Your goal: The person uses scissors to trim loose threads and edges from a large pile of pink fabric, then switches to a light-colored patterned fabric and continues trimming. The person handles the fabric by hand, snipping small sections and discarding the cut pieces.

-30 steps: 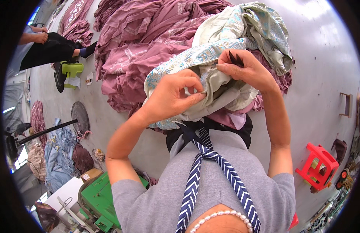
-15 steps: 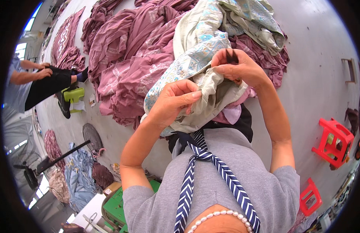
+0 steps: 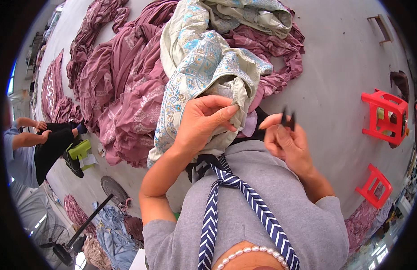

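A pale green cloth [image 3: 190, 76] with a blue and gold floral print lies bunched over my lap and spreads away from me. Its gathered edge [image 3: 239, 96] is pinched between the thumb and fingers of my left hand [image 3: 206, 119]. To the right, apart from the cloth, my right hand [image 3: 289, 146] is curled round small dark thread snips [image 3: 288, 120]. Their two pointed blades stick up past the fingers, while the rest is hidden in the palm.
Mauve patterned cloth [image 3: 127, 81] is heaped on the floor ahead and to the left. Two red plastic stools [image 3: 388, 101] stand at right, near a small wooden frame [image 3: 380, 28]. At far left a person [image 3: 26, 144] sits by a green stool [image 3: 80, 149]. A fan [image 3: 55, 240] stands lower left.
My right hand has come away from the cloth, down and toward my body, with the snips now showing. The left hand keeps its pinch on the edge. The view has shifted.
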Tool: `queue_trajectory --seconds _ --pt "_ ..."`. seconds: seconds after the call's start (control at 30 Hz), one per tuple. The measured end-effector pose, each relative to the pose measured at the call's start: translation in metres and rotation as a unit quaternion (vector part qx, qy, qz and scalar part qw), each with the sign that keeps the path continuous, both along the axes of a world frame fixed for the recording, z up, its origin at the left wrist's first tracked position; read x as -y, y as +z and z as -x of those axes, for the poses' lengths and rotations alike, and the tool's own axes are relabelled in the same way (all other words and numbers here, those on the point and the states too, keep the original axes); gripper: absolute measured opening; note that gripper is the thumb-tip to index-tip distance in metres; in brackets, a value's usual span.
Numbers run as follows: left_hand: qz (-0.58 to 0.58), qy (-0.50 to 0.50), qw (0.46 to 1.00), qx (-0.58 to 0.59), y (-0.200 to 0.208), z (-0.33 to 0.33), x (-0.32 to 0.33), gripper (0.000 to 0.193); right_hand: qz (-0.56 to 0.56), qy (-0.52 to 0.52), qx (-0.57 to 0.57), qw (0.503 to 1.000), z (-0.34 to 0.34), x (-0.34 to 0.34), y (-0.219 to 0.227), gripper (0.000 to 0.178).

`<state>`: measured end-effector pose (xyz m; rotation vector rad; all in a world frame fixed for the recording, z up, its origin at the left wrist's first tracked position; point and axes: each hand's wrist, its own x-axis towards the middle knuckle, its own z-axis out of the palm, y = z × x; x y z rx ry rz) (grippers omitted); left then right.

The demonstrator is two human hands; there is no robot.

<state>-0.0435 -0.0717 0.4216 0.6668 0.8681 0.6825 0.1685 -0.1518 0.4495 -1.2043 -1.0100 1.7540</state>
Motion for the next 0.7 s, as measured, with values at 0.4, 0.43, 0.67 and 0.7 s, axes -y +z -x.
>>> queue_trajectory --seconds 0.4,0.43,0.67,0.7 --pt "-0.057 0.025 0.998 -0.026 -0.002 -0.009 0.001 0.019 0.278 0.010 -0.302 0.912 0.017 -0.018 -0.008 0.047" --pt "-0.060 0.028 0.998 -0.024 -0.003 -0.009 0.002 0.019 0.282 0.006 -0.299 0.911 0.018 -0.019 -0.008 0.047" --pt "-0.095 0.024 0.994 -0.039 -0.003 -0.011 0.001 0.018 0.276 0.008 -0.303 0.912 0.018 -0.023 -0.011 0.047" --pt "-0.099 0.023 0.994 -0.042 -0.003 -0.011 0.001 0.018 0.276 0.010 -0.302 0.913 0.018 -0.024 -0.011 0.047"
